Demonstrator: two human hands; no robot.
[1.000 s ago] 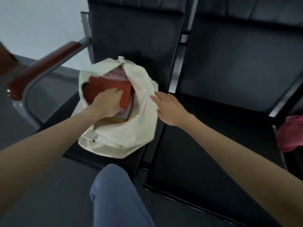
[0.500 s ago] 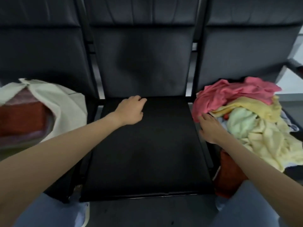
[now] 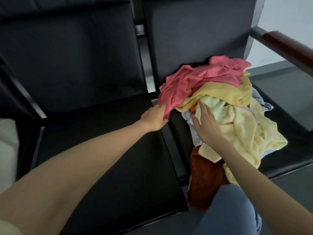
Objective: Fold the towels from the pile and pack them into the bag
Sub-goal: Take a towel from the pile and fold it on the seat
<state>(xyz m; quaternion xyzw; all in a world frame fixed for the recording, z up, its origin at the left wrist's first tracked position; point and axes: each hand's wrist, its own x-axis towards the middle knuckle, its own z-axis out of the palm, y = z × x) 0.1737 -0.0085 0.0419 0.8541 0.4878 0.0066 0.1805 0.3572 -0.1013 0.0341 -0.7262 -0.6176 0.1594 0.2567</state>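
Several unfolded towels are seen heaped on the right seat [image 3: 288, 102], so most folding is judged outstanding: the pink towel [image 3: 194, 82] is pinched at its corner by the left hand [image 3: 155, 118], while the right hand [image 3: 205, 124] lies spread flat on the pile [image 3: 237, 126].

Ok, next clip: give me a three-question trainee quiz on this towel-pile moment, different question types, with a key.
1. True or false: the left hand grips the edge of the pink towel.
2. Multiple choice: the right hand is A) clutching the dark red towel, B) lying with straight fingers on the pile beside the pale green towel, C) resting on the wooden armrest.
3. Fill in: the dark red towel hangs over the seat's ___ edge, below the pale yellow towel.

Key: 1 true; 2 B; 3 front.
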